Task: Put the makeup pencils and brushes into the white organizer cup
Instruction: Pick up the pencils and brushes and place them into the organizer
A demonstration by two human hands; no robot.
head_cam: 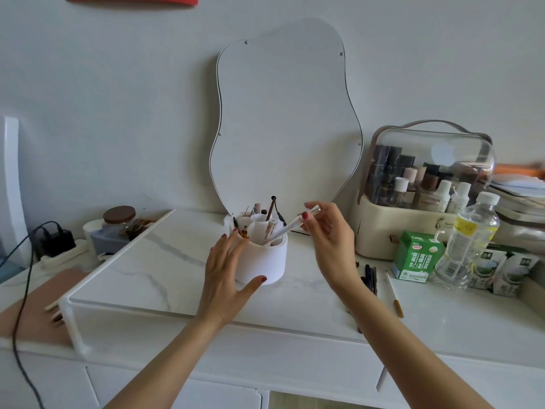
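- The clear-handled brush (pixel 290 225) looks light, stiff and slick; pinching it near the upper end suits lowering it in, tip first.
- Its lower end is inside the white organizer cup (pixel 264 261), at the tabletop's (pixel 165 270) middle.
- The right hand (pixel 330 240) pinches it.
- The left hand (pixel 227 270), fingers straight, steadies the cup's 9 o'clock side.
- Dark pencils (pixel 370 277) lie at 3 o'clock.

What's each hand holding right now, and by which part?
Right hand pinches a clear-handled brush near its upper end, lower end dipping into the white cup. Left hand steadies the cup's side wall, fingers straight.
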